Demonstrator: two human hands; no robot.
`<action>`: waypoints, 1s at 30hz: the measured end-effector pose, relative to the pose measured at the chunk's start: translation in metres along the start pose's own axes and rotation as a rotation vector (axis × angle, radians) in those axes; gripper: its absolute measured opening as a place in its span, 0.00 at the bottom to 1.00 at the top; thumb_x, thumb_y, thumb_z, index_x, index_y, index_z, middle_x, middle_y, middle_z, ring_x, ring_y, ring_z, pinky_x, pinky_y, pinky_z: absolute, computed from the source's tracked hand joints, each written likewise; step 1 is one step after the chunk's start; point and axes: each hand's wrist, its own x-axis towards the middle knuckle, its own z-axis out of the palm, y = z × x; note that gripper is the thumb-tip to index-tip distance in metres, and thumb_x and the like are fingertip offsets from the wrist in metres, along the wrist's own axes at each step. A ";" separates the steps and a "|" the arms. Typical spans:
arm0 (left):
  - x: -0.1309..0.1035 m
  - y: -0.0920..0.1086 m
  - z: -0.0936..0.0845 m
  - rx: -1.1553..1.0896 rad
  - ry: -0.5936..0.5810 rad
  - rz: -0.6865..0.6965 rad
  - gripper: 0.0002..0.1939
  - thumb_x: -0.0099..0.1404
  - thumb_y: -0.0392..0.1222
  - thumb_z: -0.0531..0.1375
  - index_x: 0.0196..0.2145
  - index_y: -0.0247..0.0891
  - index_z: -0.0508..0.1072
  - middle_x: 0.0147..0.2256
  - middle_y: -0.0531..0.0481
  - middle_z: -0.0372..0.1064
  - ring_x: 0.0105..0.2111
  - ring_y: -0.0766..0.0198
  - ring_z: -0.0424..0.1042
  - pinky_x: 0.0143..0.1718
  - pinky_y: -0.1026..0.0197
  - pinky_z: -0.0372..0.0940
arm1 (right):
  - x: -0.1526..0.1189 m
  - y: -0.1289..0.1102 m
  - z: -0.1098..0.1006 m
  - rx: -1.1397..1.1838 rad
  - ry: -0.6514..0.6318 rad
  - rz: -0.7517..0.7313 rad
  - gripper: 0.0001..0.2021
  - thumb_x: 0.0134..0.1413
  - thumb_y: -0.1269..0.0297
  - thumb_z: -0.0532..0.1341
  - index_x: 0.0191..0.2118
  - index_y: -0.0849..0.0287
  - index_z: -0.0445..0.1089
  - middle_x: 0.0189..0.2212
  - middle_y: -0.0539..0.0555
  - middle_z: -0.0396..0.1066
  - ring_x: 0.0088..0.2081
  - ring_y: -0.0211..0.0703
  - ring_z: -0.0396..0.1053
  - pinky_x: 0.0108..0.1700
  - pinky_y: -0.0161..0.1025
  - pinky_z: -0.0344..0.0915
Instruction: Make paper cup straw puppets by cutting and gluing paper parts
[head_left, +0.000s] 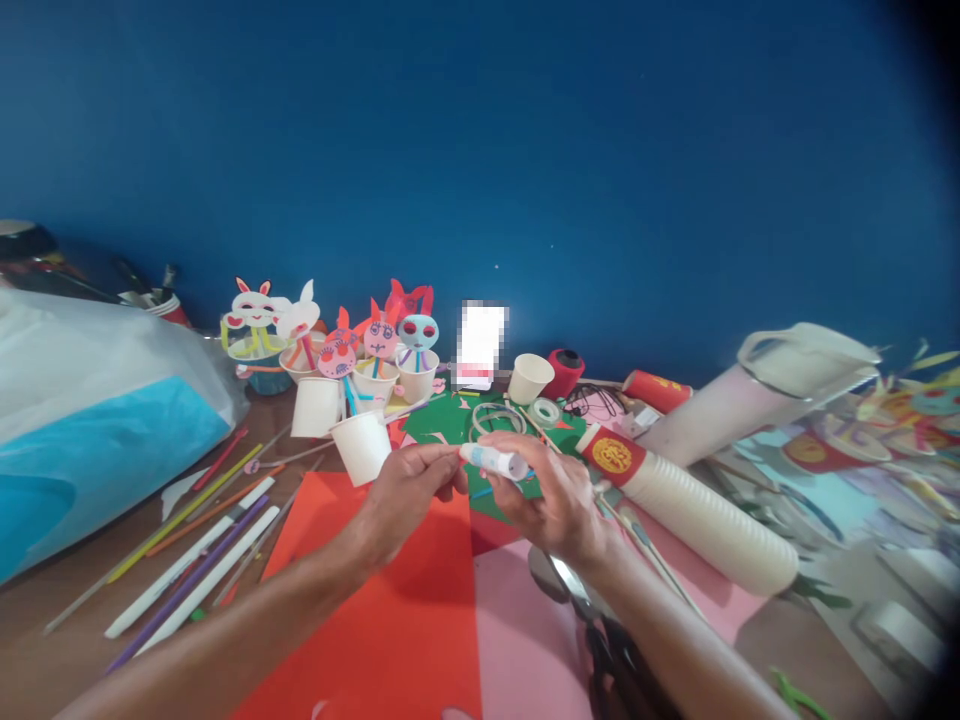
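My right hand (pixel 551 495) is closed around a small white tube with a pale blue label (pixel 491 461), its narrow end pointing left. My left hand (pixel 420 492) has its fingers pinched together at that end of the tube; whatever they hold is too small to make out. Both hands are above the inner edge of an orange-red paper sheet (pixel 375 600), with pink paper (pixel 525 630) beside it. A white paper cup (pixel 362 446) leans just behind my left hand.
Cups with paper animal faces (pixel 381 338) stand at the back left. Pipe cleaners and sticks (pixel 206 570) lie left. Scissors (pixel 611 650) lie beneath my right forearm, near a long stack of cups (pixel 712 520). A plastic bag (pixel 112 430) fills the far left.
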 end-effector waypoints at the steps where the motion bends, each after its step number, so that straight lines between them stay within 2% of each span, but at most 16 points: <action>1: 0.000 0.000 0.000 -0.028 -0.005 -0.005 0.15 0.60 0.43 0.51 0.20 0.36 0.69 0.22 0.52 0.64 0.24 0.68 0.59 0.29 0.64 0.55 | 0.000 0.000 0.000 -0.003 -0.003 -0.004 0.15 0.52 0.71 0.54 0.47 0.59 0.59 0.41 0.57 0.70 0.43 0.42 0.69 0.42 0.36 0.68; 6: 0.003 -0.001 -0.001 -0.234 -0.015 -0.049 0.12 0.59 0.41 0.53 0.22 0.34 0.69 0.22 0.52 0.64 0.24 0.68 0.60 0.29 0.64 0.56 | 0.000 0.001 -0.001 -0.017 -0.031 -0.049 0.16 0.52 0.71 0.54 0.48 0.60 0.59 0.41 0.57 0.70 0.43 0.41 0.69 0.42 0.36 0.68; 10: 0.003 0.000 -0.003 -0.318 -0.011 -0.110 0.12 0.58 0.41 0.54 0.22 0.33 0.69 0.21 0.52 0.64 0.21 0.69 0.60 0.28 0.64 0.56 | -0.001 0.002 0.000 -0.041 -0.015 -0.102 0.17 0.52 0.72 0.54 0.49 0.61 0.58 0.41 0.58 0.70 0.43 0.43 0.69 0.41 0.37 0.68; 18: 0.001 -0.001 0.002 -0.309 -0.068 -0.122 0.13 0.58 0.41 0.54 0.20 0.33 0.68 0.20 0.52 0.64 0.21 0.70 0.60 0.27 0.65 0.56 | 0.000 0.002 0.000 -0.045 -0.012 -0.087 0.16 0.53 0.71 0.54 0.49 0.61 0.59 0.41 0.58 0.70 0.44 0.43 0.68 0.43 0.37 0.68; 25: 0.003 -0.004 0.000 -0.364 -0.015 -0.135 0.11 0.59 0.40 0.54 0.22 0.33 0.69 0.22 0.52 0.64 0.22 0.71 0.61 0.28 0.65 0.56 | -0.001 0.002 0.000 -0.054 -0.035 -0.066 0.16 0.53 0.71 0.54 0.49 0.60 0.59 0.41 0.57 0.70 0.43 0.42 0.69 0.41 0.36 0.68; 30: 0.003 -0.002 0.001 -0.359 -0.035 -0.130 0.11 0.58 0.41 0.55 0.21 0.33 0.68 0.22 0.52 0.64 0.22 0.70 0.61 0.28 0.65 0.56 | 0.000 0.001 0.001 -0.039 -0.027 -0.070 0.16 0.53 0.71 0.54 0.49 0.60 0.59 0.41 0.57 0.70 0.43 0.41 0.69 0.42 0.36 0.68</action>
